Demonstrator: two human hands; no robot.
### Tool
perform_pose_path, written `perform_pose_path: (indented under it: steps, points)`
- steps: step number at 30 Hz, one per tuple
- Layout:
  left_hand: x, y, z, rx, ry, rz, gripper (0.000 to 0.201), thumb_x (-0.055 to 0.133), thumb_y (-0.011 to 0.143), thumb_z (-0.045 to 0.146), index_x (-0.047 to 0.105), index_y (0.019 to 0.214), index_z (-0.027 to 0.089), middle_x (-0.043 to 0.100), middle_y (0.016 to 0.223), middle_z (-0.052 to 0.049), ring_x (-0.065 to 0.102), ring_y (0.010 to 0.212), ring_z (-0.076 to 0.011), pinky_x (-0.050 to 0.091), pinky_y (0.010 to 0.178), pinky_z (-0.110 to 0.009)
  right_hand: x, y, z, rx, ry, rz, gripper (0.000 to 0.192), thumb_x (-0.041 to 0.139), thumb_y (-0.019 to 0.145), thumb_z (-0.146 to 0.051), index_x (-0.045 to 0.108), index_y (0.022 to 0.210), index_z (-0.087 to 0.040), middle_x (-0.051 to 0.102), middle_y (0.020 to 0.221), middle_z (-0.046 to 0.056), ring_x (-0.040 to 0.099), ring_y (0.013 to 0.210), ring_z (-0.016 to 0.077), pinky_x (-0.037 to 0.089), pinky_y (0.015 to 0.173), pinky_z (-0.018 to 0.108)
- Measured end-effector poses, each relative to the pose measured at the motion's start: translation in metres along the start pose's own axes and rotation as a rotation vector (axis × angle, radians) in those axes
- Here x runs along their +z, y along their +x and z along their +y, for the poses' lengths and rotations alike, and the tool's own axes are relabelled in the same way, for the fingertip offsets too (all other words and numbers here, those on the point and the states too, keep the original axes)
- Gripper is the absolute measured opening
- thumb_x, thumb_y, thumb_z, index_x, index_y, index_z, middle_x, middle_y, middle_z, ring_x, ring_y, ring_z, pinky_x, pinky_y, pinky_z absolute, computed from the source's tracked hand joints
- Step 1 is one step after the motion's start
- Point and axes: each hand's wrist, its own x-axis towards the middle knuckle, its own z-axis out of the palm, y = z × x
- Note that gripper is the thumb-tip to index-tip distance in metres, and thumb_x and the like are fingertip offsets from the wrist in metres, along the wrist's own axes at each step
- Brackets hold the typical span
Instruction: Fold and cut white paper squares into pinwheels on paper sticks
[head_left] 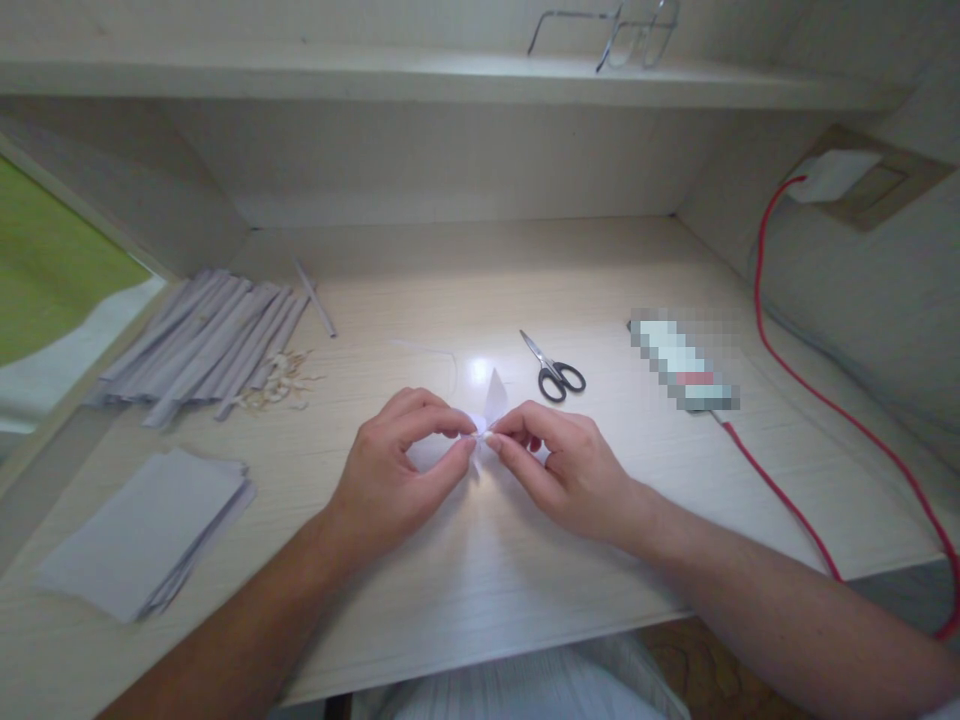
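My left hand (401, 470) and my right hand (559, 465) meet over the middle of the pale wooden desk (525, 590). Between their fingertips they pinch a small white piece of paper (491, 405), partly folded, with one pointed flap sticking up. Most of the paper is hidden under my fingers and washed out by a bright light spot on the desk. Both forearms reach in from the near edge.
Black-handled scissors (555, 370) lie just beyond my right hand. A row of rolled paper tubes (206, 345) and small scraps (281, 385) sit at the left, a stack of paper sheets (146, 530) at near left. A red cable (787, 500) runs along the right; glasses (615, 35) rest on the shelf.
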Motion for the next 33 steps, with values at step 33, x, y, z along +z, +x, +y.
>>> perform_pose_path:
  steps: [33]
  points:
    - [-0.0017, 0.0047, 0.0003, -0.299, -0.311, -0.073, 0.007, 0.070, 0.086, 0.026, 0.074, 0.081, 0.024, 0.072, 0.081, -0.002, 0.067, 0.079, -0.0199, 0.052, 0.072, -0.034, -0.0007, 0.0002, 0.0016, 0.009, 0.062, 0.030, 0.009, 0.063, 0.097, -0.021, 0.069, 0.092, -0.016, 0.071, 0.077, 0.000, 0.062, 0.065, 0.0110, 0.045, 0.060, 0.023]
